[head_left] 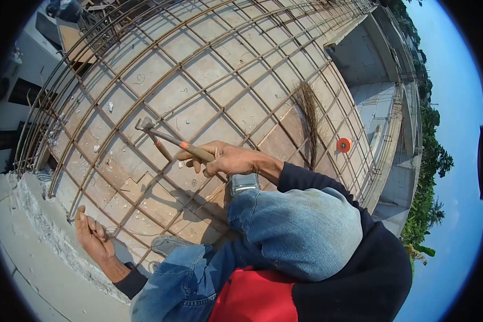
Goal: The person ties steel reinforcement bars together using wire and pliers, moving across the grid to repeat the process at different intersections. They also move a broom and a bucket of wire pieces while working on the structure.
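My right hand (228,159) is closed around one handle of a pincer-like metal tool (163,137) with orange bands. The tool's head points up and left over the rebar grid (182,67), and its other handle stands apart from my fingers. At the lower left, my left hand (95,239) has its fingers bent together beside the grid's edge, near the rough concrete (53,236). Anything between those fingers is too small to make out. A bundle of thin wires (308,121) lies across the bars to the right of the tool.
A red round object (344,145) sits on the grid at the right. My jeans-covered knees (306,231) and a shoe (169,245) are close below my hands. Loose rubble (110,163) lies beneath the bars. Concrete walls (362,56) stand at the upper right.
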`<state>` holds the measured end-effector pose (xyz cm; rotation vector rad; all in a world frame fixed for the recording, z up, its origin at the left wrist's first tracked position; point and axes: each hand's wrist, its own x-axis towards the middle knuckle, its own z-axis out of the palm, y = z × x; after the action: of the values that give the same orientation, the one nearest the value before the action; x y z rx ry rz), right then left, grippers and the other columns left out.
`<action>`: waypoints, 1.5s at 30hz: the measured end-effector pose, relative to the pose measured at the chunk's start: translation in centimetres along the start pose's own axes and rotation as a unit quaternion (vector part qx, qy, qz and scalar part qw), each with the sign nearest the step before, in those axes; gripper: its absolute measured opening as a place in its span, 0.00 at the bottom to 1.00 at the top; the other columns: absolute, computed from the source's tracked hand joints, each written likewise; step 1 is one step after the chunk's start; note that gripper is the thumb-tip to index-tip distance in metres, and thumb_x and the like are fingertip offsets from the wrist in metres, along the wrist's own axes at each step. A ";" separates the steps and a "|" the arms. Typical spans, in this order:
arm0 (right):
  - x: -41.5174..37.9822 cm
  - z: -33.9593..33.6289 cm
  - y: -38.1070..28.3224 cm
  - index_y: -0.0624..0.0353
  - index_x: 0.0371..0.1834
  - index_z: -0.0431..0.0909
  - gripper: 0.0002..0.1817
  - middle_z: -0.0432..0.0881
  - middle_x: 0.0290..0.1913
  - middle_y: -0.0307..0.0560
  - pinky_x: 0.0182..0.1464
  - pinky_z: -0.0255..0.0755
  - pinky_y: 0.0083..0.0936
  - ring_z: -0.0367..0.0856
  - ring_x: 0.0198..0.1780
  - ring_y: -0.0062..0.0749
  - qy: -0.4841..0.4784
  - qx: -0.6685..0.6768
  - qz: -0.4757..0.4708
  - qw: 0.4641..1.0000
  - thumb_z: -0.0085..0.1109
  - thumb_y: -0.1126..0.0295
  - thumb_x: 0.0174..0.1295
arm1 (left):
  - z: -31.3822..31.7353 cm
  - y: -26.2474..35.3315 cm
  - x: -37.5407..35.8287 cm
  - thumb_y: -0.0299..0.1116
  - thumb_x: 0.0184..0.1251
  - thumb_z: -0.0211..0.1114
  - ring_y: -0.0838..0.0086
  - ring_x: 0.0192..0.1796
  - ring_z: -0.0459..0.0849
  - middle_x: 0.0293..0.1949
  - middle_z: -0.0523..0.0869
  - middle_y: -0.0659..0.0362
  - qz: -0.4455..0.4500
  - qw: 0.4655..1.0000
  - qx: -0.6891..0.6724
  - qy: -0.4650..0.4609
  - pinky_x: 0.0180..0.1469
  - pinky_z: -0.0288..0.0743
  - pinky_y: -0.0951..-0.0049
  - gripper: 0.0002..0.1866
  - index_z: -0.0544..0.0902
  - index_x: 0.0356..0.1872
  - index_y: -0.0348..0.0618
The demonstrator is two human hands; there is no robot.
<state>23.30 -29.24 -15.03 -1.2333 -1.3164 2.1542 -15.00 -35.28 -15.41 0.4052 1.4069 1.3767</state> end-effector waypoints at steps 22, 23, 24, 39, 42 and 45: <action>-21.2 0.5 -25.1 0.64 0.49 0.73 0.18 0.70 0.49 0.52 0.51 0.69 0.36 0.72 0.49 0.45 0.184 0.130 -0.176 0.958 0.56 0.62 0.62 | 38.5 21.9 -15.3 0.36 0.76 0.51 0.89 0.21 0.64 0.23 0.76 0.63 -0.044 0.858 0.383 -0.339 0.21 0.57 0.86 0.15 0.75 0.51 0.34; -23.5 0.4 -24.1 0.63 0.48 0.73 0.18 0.68 0.45 0.50 0.48 0.69 0.35 0.72 0.47 0.42 0.216 0.142 -0.155 0.954 0.56 0.61 0.62 | 40.6 22.2 -16.8 0.36 0.77 0.50 0.90 0.17 0.61 0.18 0.74 0.65 -0.008 0.828 0.451 -0.334 0.18 0.53 0.86 0.14 0.76 0.50 0.36; -25.7 0.9 -23.2 0.63 0.47 0.73 0.18 0.67 0.42 0.47 0.45 0.69 0.34 0.72 0.46 0.40 0.247 0.156 -0.135 0.947 0.56 0.60 0.63 | 42.9 23.5 -18.5 0.35 0.77 0.49 0.88 0.18 0.62 0.18 0.72 0.65 0.006 0.796 0.482 -0.365 0.20 0.54 0.85 0.13 0.77 0.46 0.37; -47.9 10.4 -29.5 0.62 0.48 0.77 0.27 0.78 0.36 0.43 0.28 0.74 0.19 0.77 0.30 0.20 0.526 0.535 -0.206 0.628 0.66 0.49 0.59 | 60.9 32.1 -38.3 0.37 0.73 0.56 0.61 0.26 0.79 0.23 0.78 0.49 0.183 0.281 0.549 -0.765 0.31 0.71 0.66 0.13 0.81 0.38 0.38; -46.8 12.9 -31.9 0.61 0.43 0.78 0.23 0.79 0.29 0.38 0.22 0.66 0.19 0.75 0.29 0.17 0.556 0.586 -0.285 0.516 0.69 0.53 0.57 | 58.2 31.5 -41.9 0.33 0.70 0.59 0.52 0.22 0.76 0.21 0.76 0.45 0.171 0.211 0.508 -0.817 0.26 0.68 0.61 0.08 0.79 0.36 0.38; -48.0 15.7 -33.4 0.60 0.43 0.79 0.20 0.80 0.29 0.38 0.23 0.66 0.17 0.75 0.31 0.16 0.581 0.573 -0.330 0.474 0.66 0.55 0.60 | 55.4 31.4 -43.3 0.34 0.70 0.59 0.50 0.21 0.74 0.19 0.74 0.44 0.201 0.190 0.490 -0.827 0.24 0.67 0.60 0.10 0.78 0.34 0.37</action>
<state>32.99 -51.82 40.25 -0.8391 0.3536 0.6702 33.79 -34.50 44.17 2.2666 -0.2075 -0.5394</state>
